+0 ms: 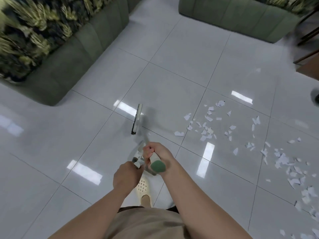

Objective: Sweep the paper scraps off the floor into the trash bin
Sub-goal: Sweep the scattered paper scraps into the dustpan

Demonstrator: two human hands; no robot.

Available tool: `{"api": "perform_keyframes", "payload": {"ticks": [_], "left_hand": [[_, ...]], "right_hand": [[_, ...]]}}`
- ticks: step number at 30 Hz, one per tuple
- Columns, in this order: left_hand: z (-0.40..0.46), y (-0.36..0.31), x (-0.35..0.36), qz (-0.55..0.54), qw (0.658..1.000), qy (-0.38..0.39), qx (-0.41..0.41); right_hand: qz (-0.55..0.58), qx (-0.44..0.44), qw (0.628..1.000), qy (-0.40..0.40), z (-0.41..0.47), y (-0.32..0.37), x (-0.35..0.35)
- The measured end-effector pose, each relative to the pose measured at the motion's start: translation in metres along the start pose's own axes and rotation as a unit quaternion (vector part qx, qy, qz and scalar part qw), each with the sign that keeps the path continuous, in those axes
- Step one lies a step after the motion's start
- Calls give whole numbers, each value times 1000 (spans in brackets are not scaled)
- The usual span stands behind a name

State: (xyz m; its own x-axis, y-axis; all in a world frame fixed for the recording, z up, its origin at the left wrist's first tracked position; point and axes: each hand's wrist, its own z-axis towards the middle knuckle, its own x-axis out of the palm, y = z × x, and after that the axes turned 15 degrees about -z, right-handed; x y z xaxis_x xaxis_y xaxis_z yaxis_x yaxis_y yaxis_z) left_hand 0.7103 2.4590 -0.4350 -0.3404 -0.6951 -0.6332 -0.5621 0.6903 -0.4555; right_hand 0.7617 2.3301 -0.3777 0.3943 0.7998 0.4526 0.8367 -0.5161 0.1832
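White torn paper scraps [207,128] scattered, floor [172,75].

Broom [138,119] in both hands, scraps [205,130] rightward

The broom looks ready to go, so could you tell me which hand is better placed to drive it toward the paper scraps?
Probably the right hand: it grips the broom handle just below its green end, on the side where the paper scraps lie. The left hand holds a second handle, likely a dustpan's.
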Motion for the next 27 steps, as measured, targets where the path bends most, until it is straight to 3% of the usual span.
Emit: {"api": "perform_keyframes", "payload": {"ticks": [6,10,19,23,27], "left_hand": [[7,-8,-1,-23,999,-21,-25],[1,-31,22,-37,998,-36,-46],[-8,-143,117,-91,993,-53,-57],[-14,-180,168,-71,995,-48,-53],[-17,-213,198,-68,995,-55,-51]], "right_hand": [[30,10,999,-18,25,38,-53],[71,1,995,-77,11,70,-144],[125,-14,984,-130,-66,139,-325],[126,-31,968,-216,-93,141,-396],[80,-12,932,-354,-124,163,-444]]}}
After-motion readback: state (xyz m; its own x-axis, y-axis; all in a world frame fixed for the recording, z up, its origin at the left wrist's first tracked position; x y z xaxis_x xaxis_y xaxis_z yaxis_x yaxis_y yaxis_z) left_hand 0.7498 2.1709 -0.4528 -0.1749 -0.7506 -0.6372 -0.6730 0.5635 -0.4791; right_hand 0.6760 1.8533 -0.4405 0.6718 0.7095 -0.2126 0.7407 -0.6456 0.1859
